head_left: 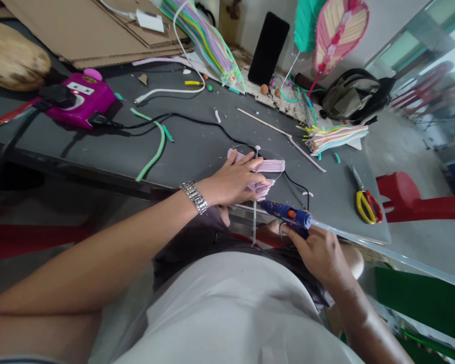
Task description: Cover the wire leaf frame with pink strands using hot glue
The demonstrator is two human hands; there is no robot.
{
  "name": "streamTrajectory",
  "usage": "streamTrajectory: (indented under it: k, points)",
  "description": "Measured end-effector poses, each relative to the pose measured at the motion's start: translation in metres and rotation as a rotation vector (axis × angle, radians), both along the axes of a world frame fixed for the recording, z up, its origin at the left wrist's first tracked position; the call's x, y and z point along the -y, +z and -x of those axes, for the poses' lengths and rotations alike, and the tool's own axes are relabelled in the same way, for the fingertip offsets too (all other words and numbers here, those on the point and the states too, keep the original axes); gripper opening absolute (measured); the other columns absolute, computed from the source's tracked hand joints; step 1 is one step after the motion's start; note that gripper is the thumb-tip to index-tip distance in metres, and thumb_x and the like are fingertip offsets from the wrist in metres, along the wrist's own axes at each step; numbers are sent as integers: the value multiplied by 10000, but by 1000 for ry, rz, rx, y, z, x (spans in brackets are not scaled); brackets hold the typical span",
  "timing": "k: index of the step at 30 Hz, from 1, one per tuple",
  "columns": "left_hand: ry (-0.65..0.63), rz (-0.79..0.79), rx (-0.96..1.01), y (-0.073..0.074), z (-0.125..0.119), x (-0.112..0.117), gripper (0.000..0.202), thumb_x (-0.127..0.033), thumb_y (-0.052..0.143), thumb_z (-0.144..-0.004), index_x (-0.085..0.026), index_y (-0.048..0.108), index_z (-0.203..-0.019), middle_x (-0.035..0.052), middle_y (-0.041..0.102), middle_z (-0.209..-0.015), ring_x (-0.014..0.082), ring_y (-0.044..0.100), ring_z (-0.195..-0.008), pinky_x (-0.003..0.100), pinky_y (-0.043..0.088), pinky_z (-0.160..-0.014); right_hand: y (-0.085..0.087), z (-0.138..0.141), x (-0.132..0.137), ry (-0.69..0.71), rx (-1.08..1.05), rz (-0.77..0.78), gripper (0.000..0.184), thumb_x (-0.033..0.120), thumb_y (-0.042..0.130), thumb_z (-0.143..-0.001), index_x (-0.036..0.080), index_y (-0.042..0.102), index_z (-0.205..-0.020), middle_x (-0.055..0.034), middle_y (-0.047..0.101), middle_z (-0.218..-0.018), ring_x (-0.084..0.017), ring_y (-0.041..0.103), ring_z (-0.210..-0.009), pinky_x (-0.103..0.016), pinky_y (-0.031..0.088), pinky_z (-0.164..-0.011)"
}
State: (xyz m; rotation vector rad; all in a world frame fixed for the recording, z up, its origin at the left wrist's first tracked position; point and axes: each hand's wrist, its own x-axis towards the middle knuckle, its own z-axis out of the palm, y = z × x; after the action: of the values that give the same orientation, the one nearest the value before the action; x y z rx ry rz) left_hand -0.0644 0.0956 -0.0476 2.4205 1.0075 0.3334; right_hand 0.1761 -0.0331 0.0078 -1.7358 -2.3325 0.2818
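My left hand (233, 181), with a metal watch on its wrist, lies flat with fingers stretched out on a pale pink strip-covered craft piece (270, 166) at the front edge of the dark table (98, 146). A thin white stick (255, 217) runs down from the piece. My right hand (318, 253) is wrapped round a blue glue gun (286, 214). Its nozzle points left at the lower edge of the pink piece. A clear glue stick (382, 252) juts out behind the gun to the right.
Yellow-and-red scissors (366, 202) lie at the right. A stack of pastel strips (335, 136), a magenta box (79, 98) with a black cable, green strips (153, 151), cardboard, a black phone (268, 48), finished leaf shapes (337, 30), a bag and red stools surround the spot.
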Motion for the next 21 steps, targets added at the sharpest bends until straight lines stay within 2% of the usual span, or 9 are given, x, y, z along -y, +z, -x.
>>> streamTrajectory:
  k: [7,15,21]
  points:
    - [-2,-3,32,-1,1,0,407,-381,663,-945,-349,669,-1351,68,347,-1696,404,182,-1588,712,40,-1228,-10,-5,4,-79,-90,39,542,593,470,-1035,210,672,-709,-7,523,-527,-179,563,-528,-295,425,-540]
    - [5,28,28,0,1,1,410,-402,660,-957,-343,664,-1362,76,321,-1711,405,150,-1599,714,10,-1227,-15,-6,-2,-125,-138,64,401,506,597,-992,189,695,-766,-31,631,-609,-192,618,-567,-295,456,-563]
    - [-11,3,51,-3,3,1,404,-416,634,-972,-347,654,-1369,80,310,-1716,399,155,-1598,716,18,-1225,-16,-7,-3,-118,-148,76,455,527,585,-988,191,665,-692,-50,663,-634,-200,629,-576,-309,477,-585]
